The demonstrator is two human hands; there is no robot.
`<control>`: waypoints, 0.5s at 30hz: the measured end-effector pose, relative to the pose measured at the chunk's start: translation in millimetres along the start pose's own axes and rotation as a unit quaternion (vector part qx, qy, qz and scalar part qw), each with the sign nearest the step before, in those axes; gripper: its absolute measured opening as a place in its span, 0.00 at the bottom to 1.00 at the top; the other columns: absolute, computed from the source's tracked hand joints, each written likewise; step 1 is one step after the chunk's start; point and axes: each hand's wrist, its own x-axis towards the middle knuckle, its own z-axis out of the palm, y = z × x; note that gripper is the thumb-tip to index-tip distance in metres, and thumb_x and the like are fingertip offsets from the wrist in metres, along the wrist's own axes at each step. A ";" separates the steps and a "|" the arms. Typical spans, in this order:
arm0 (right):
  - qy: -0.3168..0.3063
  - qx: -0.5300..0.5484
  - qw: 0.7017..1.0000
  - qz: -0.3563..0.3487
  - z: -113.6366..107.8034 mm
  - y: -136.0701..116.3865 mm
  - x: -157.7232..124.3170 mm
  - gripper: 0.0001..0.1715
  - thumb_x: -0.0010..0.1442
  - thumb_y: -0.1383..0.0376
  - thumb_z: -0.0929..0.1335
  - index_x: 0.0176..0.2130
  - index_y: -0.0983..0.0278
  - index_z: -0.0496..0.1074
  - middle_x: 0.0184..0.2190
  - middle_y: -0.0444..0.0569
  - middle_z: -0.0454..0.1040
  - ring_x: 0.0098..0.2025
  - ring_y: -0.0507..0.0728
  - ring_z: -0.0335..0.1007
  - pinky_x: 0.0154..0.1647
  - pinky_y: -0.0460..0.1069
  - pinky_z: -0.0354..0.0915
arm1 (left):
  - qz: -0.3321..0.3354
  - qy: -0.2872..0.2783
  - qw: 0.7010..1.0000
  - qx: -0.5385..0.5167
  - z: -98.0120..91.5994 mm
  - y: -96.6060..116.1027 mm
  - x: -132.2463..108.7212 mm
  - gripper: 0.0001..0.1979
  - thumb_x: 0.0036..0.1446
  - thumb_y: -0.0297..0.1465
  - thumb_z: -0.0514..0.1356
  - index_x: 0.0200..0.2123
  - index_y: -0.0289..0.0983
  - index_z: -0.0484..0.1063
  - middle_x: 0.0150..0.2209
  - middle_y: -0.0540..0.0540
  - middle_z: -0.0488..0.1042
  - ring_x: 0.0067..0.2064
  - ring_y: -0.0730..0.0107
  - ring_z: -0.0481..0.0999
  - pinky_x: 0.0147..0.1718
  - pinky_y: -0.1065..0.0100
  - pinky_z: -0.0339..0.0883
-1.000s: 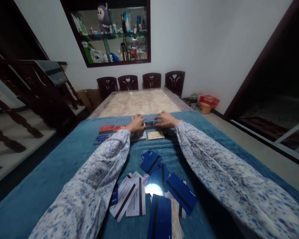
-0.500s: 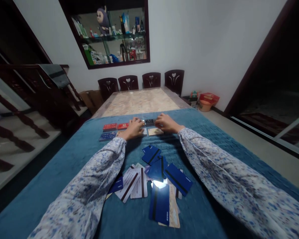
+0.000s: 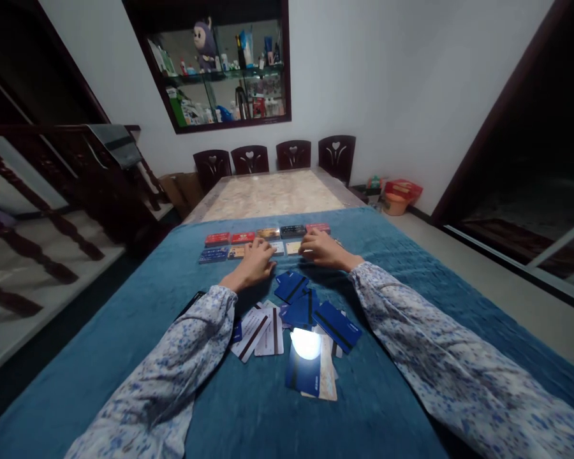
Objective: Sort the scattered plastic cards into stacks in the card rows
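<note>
– What is listed first?
– By the left hand (image 3: 258,260) and right hand (image 3: 326,248), two rows of card stacks (image 3: 293,231) are laid flat on blue cloth (image 3: 124,319): red, golden and black behind; dark blue, orange and pale in front.
– Pose?
– Hands are held apart, fingers bent over the front row; whether anything is gripped cannot be told.
– Nearer the body?
– Loose cards (image 3: 301,312), blue or white, dark-striped, are strewn overlapping.

Four dark chairs (image 3: 304,157) before a white wall (image 3: 402,83), plush toy (image 3: 205,46) in a cabinet (image 3: 286,57)
</note>
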 end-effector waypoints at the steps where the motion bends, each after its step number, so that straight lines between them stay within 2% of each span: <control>1: -0.001 0.004 1.000 -0.003 -0.1 -2.5 -2.8 0.12 0.65 0.66 0.68 0.43 0.61 0.82 0.42 0.55 0.79 0.49 0.62 0.63 0.49 0.56 0.60 | -0.002 0.001 1.000 0.002 -0.4 3.0 -4.0 0.18 0.65 0.31 0.57 0.56 0.37 0.72 0.56 0.36 0.72 0.61 0.45 0.61 0.56 0.45 0.58; 8: -0.030 0.031 0.999 -0.014 -3.6 -24.7 -15.5 0.15 0.62 0.69 0.70 0.48 0.62 0.81 0.47 0.54 0.80 0.51 0.63 0.64 0.52 0.58 0.62 | -0.014 0.007 1.000 -0.004 1.0 26.2 -31.6 0.16 0.64 0.30 0.59 0.55 0.38 0.72 0.56 0.36 0.73 0.63 0.44 0.61 0.58 0.42 0.56; 15: -0.087 0.039 0.995 -0.026 1.4 -34.6 -19.6 0.28 0.56 0.72 0.71 0.56 0.61 0.78 0.56 0.53 0.78 0.54 0.63 0.63 0.56 0.60 0.63 | -0.018 0.006 1.000 0.008 6.6 47.7 -51.6 0.13 0.65 0.32 0.59 0.52 0.37 0.73 0.55 0.36 0.74 0.63 0.45 0.61 0.57 0.44 0.56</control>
